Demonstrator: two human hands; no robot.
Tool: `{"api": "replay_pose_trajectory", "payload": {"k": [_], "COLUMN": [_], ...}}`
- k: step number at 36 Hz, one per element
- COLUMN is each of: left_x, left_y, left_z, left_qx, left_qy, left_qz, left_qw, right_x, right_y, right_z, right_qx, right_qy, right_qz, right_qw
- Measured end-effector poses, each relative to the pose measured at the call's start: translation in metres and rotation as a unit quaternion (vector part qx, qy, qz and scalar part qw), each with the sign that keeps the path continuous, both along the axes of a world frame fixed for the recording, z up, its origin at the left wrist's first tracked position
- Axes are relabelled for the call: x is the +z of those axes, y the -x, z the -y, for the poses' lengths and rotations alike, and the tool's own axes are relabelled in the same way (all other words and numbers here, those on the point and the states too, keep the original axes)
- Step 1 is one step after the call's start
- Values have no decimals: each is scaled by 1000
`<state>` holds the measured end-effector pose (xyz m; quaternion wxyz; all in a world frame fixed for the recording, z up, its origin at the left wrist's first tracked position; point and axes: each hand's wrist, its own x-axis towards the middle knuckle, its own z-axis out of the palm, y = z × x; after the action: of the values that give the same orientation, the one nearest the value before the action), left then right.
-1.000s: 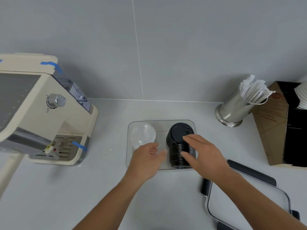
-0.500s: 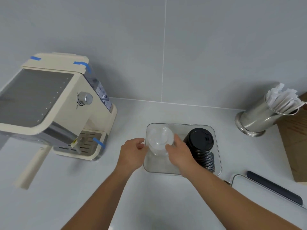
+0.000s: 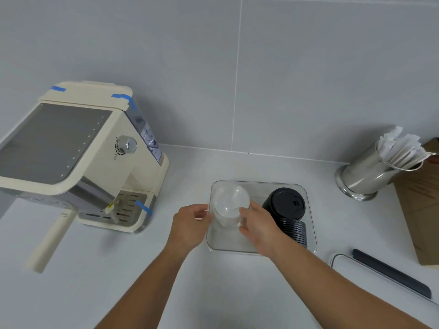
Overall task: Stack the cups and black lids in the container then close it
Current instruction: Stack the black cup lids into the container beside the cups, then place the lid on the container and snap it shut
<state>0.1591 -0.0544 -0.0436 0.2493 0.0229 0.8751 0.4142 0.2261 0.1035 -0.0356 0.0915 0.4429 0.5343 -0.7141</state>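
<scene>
A pale grey tiled wall (image 3: 285, 79) rises behind a light grey countertop (image 3: 118, 281) under soft, even light.

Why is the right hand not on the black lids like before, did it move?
Yes. The right hand moved left inside the container, away from the black lids, and now holds the clear cups.

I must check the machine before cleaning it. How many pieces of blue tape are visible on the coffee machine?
3 on the coffee machine: blue tape at the top back left corner, one at the top back right corner, one beside the drip tray. Other sides are hidden.
</scene>
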Motion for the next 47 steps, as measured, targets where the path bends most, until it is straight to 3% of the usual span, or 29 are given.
{"api": "replay_pose_trajectory", "payload": {"k": [7,10,18,24,47], "left_x": [11,15,45,64,47], "left_y": [-11,-20,-54,-76,-160], "left_z": [13,25,46,50,-25], "left_qx": [37,70,176,174,108], "left_qy": [-21,-77,-249,-313,-255], "left_qz": [19,41,126,165,251], "left_qw": [999,994,944,919,928], "right_x": [11,19,52,66,69], "right_y": [-19,-31,-69,-105,-272], "right_z": [-4,-6,-13,-21,-130], "right_qx": [-37,-32,-55,-86,-224], "right_qy": [80,97,95,102,38], "right_qz": [-6,-33,-94,-126,-144], "right_qw": [996,994,990,983,963]}}
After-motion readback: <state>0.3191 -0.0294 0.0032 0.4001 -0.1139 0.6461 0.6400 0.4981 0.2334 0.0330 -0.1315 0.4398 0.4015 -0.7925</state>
